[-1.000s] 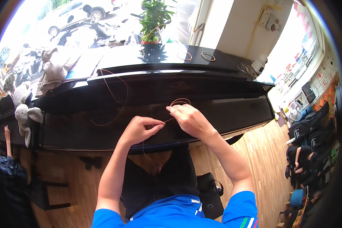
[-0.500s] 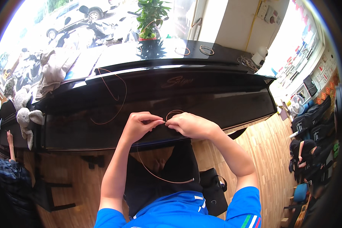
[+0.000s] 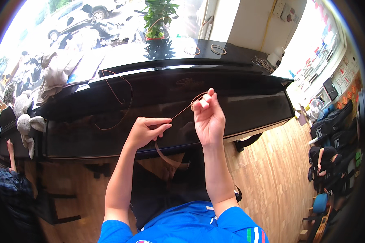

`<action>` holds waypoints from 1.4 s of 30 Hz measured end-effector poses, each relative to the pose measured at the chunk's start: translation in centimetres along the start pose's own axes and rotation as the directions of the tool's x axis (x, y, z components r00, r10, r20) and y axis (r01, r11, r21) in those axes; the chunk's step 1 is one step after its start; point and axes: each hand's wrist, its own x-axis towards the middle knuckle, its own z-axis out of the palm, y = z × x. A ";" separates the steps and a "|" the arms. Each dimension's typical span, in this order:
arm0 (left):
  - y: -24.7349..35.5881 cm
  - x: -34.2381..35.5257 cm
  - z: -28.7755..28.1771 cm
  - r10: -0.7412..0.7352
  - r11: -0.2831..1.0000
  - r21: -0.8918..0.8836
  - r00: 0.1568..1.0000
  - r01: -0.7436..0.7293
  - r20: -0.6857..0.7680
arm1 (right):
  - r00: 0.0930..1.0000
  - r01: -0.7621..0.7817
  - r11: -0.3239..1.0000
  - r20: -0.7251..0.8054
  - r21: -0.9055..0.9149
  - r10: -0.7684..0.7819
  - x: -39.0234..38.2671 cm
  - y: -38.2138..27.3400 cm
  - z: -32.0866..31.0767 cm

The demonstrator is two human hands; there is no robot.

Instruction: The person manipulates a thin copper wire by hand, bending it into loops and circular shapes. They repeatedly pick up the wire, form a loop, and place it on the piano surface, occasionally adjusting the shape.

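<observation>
A thin copper-coloured wire [image 3: 182,112] stretches between my hands in front of a black piano [image 3: 81,137]. One stretch is pinched between the thumb and fingers of my left hand [image 3: 147,131]; a blurred tail hangs below that hand. Higher and to the right, my right hand [image 3: 210,115] is turned palm toward me, its bent fingers closed on the wire's looped part. A second copper-coloured wire [image 3: 131,101] lies in a loose curve over the piano front, left of my hands. Two coiled wires [image 3: 192,53] rest on the piano top.
A potted plant [image 3: 158,18], grey cloth [image 3: 54,79] and tangled wire [image 3: 263,62] lie or stand on the piano top. A plush toy [image 3: 30,123] sits at its left end. Another person's hand [image 3: 11,146] shows at far left; a seated person [image 3: 324,158] is at far right.
My right hand has moved up and away from my left, turning palm toward me and drawing the wire out between them. The hanging tail has swung and shortened. My left hand has barely moved.
</observation>
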 end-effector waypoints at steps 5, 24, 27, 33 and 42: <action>-0.7 0.2 0.2 0.067 0.995 0.065 0.993 -0.073 0.094 | 0.833 0.551 0.222 0.513 -0.805 -0.206 0.4 1.7 0.5; -1.9 0.4 -0.5 0.151 0.972 -0.164 0.981 -0.169 -0.118 | 0.461 -0.449 0.452 0.234 -0.771 0.856 2.1 -2.3 -2.6; -1.3 0.7 0.0 0.097 0.982 -0.147 0.987 -0.115 -0.127 | 0.652 -0.593 0.771 0.424 -0.232 0.629 0.8 -0.7 -5.2; -1.2 0.4 0.3 0.125 0.987 0.108 0.991 -0.120 -0.046 | 0.983 -0.093 0.974 0.134 -0.208 0.122 -0.7 3.1 -1.1; -1.6 0.7 0.7 0.272 0.925 0.289 0.961 -0.247 -0.047 | 0.733 0.680 -0.366 0.602 -0.635 0.318 0.7 2.1 -3.4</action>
